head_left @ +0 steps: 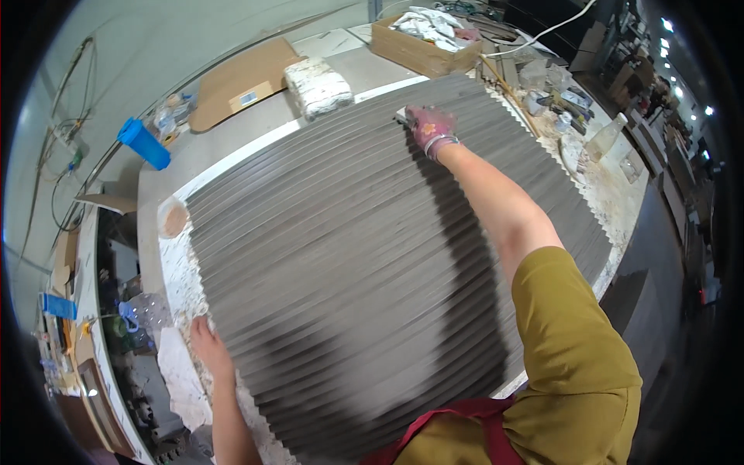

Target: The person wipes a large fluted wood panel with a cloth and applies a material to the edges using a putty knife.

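A large grey-brown panel [349,232] with wavy parallel ridges and a scalloped edge lies flat before me. My right hand [431,128], in a pink glove with a flower on its back, is at the panel's far side. It is closed round a small pale, flat-edged piece [401,116] pressed on the ridges; the fingers hide most of it, so its kind does not show. Bare and with fingers stretched out, my left hand [208,345] rests at the panel's left edge, holding nothing that I can see.
Beyond the panel are a white crusted block [318,87], a cardboard sheet [244,77] and a cardboard box [426,48] of white cloths. A blue bottle [144,144] stands at the far left. A glass bottle [606,138] and scattered tools lie right. Pale cloth [184,380] hangs near my left hand.
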Demonstrator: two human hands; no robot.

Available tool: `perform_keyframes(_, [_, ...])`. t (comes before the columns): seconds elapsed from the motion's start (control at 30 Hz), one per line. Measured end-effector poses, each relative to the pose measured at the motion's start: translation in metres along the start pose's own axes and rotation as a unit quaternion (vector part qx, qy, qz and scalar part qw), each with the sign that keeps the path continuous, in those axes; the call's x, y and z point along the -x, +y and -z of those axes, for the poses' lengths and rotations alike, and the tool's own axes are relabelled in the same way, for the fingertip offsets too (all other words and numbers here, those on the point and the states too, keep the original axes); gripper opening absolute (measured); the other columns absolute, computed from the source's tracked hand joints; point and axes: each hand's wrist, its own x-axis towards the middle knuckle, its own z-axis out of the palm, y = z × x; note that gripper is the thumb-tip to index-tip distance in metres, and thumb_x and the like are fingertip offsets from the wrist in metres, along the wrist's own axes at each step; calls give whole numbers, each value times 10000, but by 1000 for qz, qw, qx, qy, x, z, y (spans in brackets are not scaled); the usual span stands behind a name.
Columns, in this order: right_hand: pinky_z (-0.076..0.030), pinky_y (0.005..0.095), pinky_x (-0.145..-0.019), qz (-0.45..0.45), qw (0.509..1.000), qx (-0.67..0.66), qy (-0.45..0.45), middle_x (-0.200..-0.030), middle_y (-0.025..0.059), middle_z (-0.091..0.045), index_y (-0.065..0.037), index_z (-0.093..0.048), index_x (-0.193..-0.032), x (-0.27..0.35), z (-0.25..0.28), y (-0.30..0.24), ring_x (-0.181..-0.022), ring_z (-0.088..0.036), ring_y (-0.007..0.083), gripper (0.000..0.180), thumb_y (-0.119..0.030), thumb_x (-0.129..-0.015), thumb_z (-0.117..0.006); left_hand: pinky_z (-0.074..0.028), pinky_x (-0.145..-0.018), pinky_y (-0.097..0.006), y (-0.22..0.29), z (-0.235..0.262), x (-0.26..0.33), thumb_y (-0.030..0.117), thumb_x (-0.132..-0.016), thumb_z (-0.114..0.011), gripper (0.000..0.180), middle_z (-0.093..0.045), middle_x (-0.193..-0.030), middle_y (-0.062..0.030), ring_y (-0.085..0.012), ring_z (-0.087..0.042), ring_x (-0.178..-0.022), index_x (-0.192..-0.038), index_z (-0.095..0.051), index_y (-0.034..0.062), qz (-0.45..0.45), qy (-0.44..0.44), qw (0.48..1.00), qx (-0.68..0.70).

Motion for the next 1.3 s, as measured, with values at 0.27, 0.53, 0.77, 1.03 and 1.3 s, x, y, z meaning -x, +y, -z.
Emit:
perform_keyframes(0.27, [-392, 526, -936, 243, 958, -153, -26, -1121, 102, -644, -254, -639, -1124, 32, -25, -101, -1087, -570, 348, 292, -283, -848, -550, -360, -994, -444, -13, 2, 3, 312, -990, -382, 422, -485, -1285, -207, -392, -467, -1176, -1244, -507, -1, 34, -7, 998, 46])
perform_keyframes(0.53, [-439, 511, -905, -146, 984, 99, -23, -1163, 111, -632, -204, -651, -1115, -69, 8, 121, -1111, -587, 331, 274, -334, -907, -528, -415, -976, -401, -26, -3, 6, 259, -971, -385, 401, -467, -1313, -182, -352, -474, -1189, -1256, -499, 2, 42, -13, 996, 72])
perform_keyframes(0.77, [-427, 491, -904, 11, 998, 33, 61, -1174, 110, -625, -216, -627, -1107, -40, -20, 117, -1124, -579, 307, 249, -266, -876, -548, -430, -949, -389, -6, -9, 0, 62, -877, -435, 377, -491, -1291, -180, -346, -499, -1157, -1242, -516, 15, 69, 0, 996, 53])
perform_keyframes(1.03, [-402, 398, -997, 118, 957, -260, 57, -1281, 130, -564, -122, -519, -1317, 5, 30, 63, -1168, -531, 326, 435, -267, -909, -559, -390, -968, -477, -7, -5, 2, 202, -885, -549, 339, -555, -1203, -215, -391, -499, -1135, -1152, -581, -3, 54, 13, 998, 2])
perform_keyframes(1.3, [-392, 344, -1026, 75, 772, -584, -240, -1283, 121, -557, 26, -493, -1324, 192, 88, -35, -1180, -526, 224, 672, -388, -838, -700, -349, -982, -490, 19, 7, 2, 324, -907, -555, 374, -494, -1300, -91, -284, -439, -1231, -1211, -556, 105, 118, 17, 993, 1])
